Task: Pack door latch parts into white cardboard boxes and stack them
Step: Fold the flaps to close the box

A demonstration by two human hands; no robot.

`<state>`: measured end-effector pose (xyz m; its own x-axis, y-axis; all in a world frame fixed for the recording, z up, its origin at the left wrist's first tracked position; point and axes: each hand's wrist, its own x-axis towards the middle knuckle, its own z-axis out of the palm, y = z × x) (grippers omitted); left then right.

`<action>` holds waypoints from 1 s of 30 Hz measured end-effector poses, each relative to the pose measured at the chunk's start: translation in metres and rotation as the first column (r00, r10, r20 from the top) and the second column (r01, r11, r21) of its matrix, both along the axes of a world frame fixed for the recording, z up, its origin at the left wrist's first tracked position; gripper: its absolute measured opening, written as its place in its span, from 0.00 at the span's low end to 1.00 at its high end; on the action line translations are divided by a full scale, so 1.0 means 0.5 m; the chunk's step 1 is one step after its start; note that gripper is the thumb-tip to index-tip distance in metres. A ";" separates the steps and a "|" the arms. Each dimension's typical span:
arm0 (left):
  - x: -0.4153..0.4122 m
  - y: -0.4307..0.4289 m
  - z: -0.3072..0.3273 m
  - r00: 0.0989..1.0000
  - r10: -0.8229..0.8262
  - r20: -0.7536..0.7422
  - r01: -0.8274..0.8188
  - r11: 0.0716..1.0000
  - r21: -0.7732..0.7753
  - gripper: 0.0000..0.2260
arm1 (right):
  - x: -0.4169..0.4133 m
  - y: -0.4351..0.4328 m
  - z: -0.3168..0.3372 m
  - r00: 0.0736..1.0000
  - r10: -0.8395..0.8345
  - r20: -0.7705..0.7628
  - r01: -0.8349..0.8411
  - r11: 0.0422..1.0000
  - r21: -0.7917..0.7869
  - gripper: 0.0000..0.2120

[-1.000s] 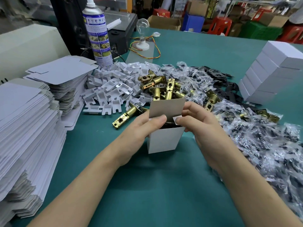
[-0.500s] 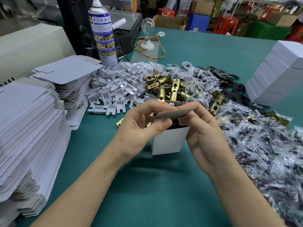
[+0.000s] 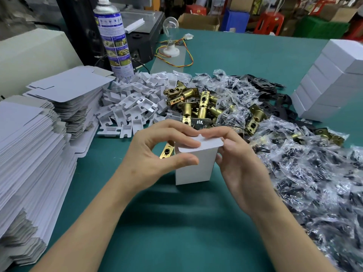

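The box (image 3: 193, 169) is standing upright between the left hand (image 3: 155, 156) and right hand (image 3: 242, 165), equally near; both are gripping it at the flap (image 3: 205, 145).

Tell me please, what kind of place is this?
Probably a small factory packing bench: a heap of brass-coloured metal door latches, stacks of flat white cardboard box blanks, and closed white cardboard boxes piled up.

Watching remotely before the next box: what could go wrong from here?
The flap lies over the white box, apparently not tucked; pressing from the left hand and right hand could crease it or leave it springing open. The box stands upright, gripped near its top, so a push might tip it onto the brass latch beside it.
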<state>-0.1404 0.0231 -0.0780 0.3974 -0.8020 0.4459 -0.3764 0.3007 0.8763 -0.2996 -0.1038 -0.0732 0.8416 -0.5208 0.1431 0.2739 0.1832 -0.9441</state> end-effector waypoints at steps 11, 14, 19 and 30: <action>0.000 -0.004 -0.013 0.999 0.048 0.026 -0.048 0.999 0.000 0.10 | 0.007 0.016 -0.016 0.984 -0.179 0.021 0.177 0.935 -0.308 0.09; 0.000 -0.005 -0.015 0.998 0.039 0.046 -0.039 0.999 -0.007 0.10 | 0.008 0.020 -0.018 0.977 -0.211 0.028 0.208 0.915 -0.346 0.08; 0.005 -0.002 -0.015 1.000 -0.007 -0.030 0.007 1.000 -0.011 0.07 | 0.007 0.019 -0.020 0.980 -0.194 0.054 0.200 0.910 -0.363 0.09; 0.017 0.005 -0.010 0.998 -0.062 -0.030 0.063 0.998 0.024 0.09 | 0.007 0.015 -0.028 0.985 -0.161 0.057 0.171 0.915 -0.366 0.10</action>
<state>-0.1320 0.0254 -0.0828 0.3588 -0.8363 0.4146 -0.3316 0.3011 0.8941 -0.2964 -0.0965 -0.0870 0.7409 -0.5591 0.3720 0.2950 -0.2268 -0.9282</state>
